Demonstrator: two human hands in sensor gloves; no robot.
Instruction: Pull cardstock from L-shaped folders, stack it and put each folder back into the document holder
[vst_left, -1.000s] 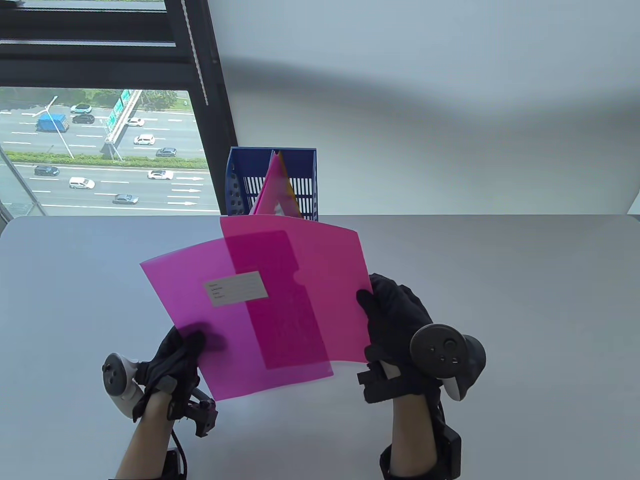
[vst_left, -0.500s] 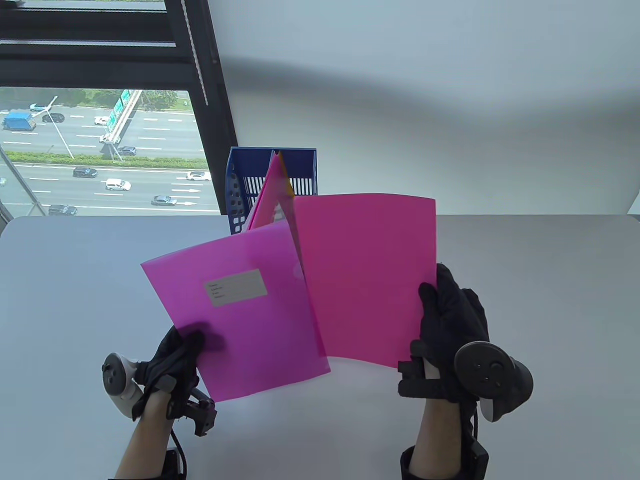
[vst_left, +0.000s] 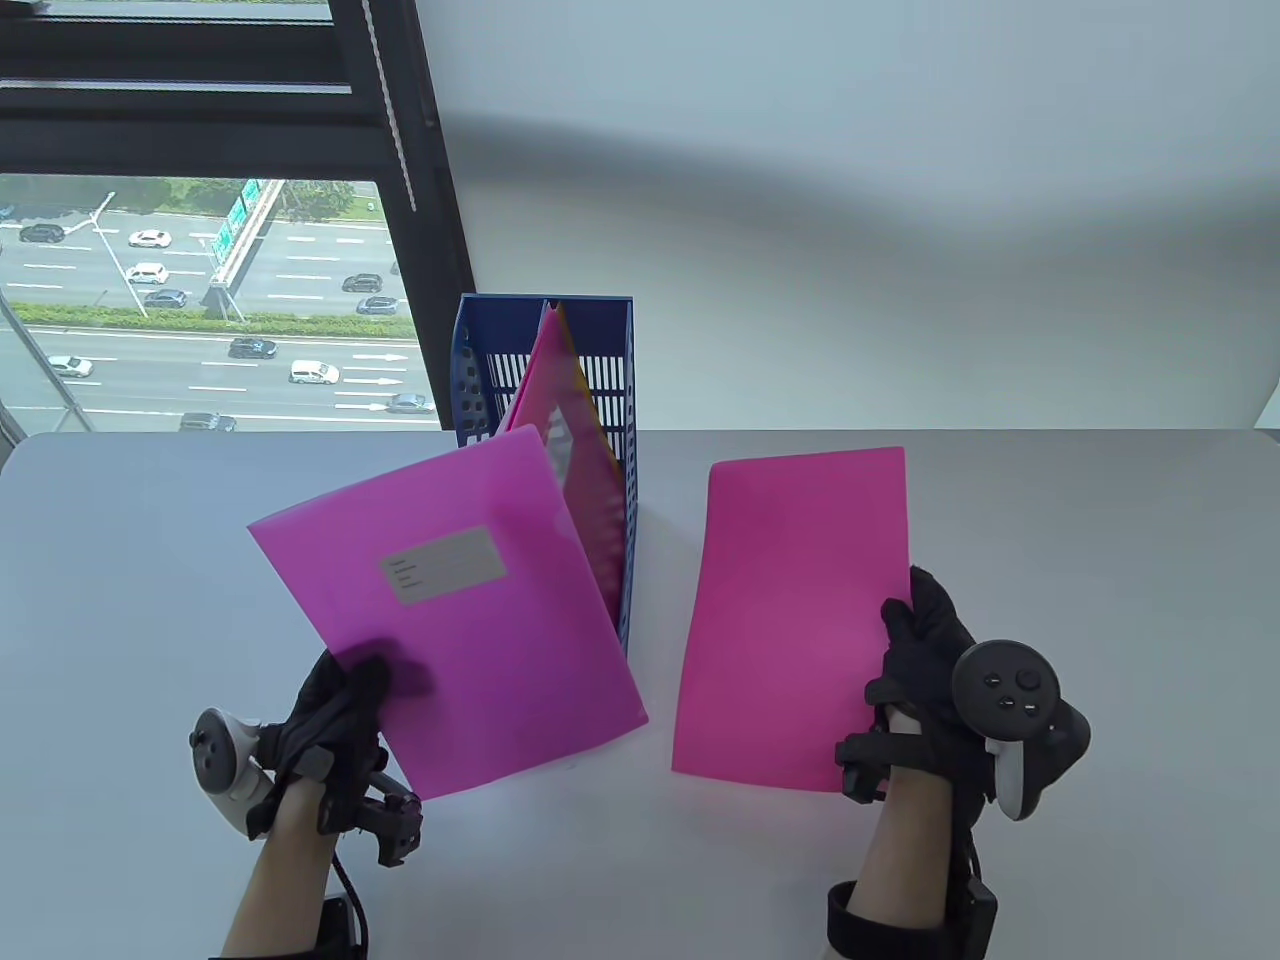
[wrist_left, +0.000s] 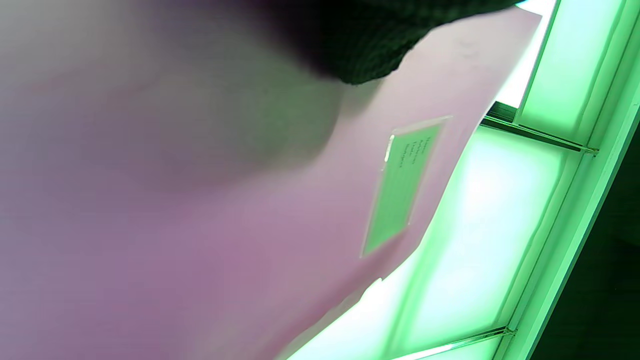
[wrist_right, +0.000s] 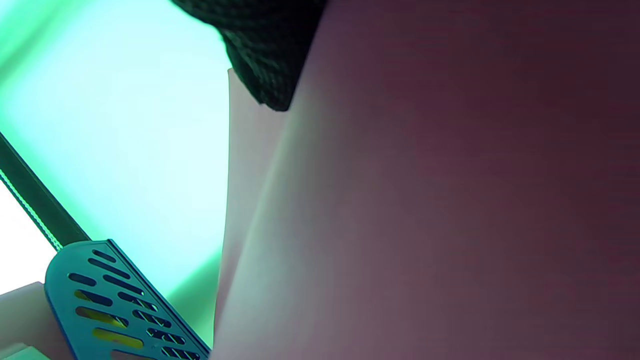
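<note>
My left hand (vst_left: 345, 700) pinches the lower left corner of a translucent magenta L-shaped folder (vst_left: 450, 610) with a grey label, held tilted above the table. My right hand (vst_left: 920, 670) grips the right edge of a pink cardstock sheet (vst_left: 790, 610), held apart from the folder to its right. Behind and between them stands the blue document holder (vst_left: 480, 380) with pink and yellow folders (vst_left: 565, 400) in it. The left wrist view shows the folder (wrist_left: 200, 225) and its label close up. The right wrist view shows the cardstock (wrist_right: 425, 200) and a corner of the holder (wrist_right: 115, 300).
The white table (vst_left: 1080, 560) stretches to both sides of the hands. A window with a dark frame (vst_left: 420, 180) is at the back left and a white wall (vst_left: 850, 200) behind the holder.
My right hand has drawn the cardstock fully out of the folder and carried it to the right and down. The left hand has shifted the folder slightly left and down.
</note>
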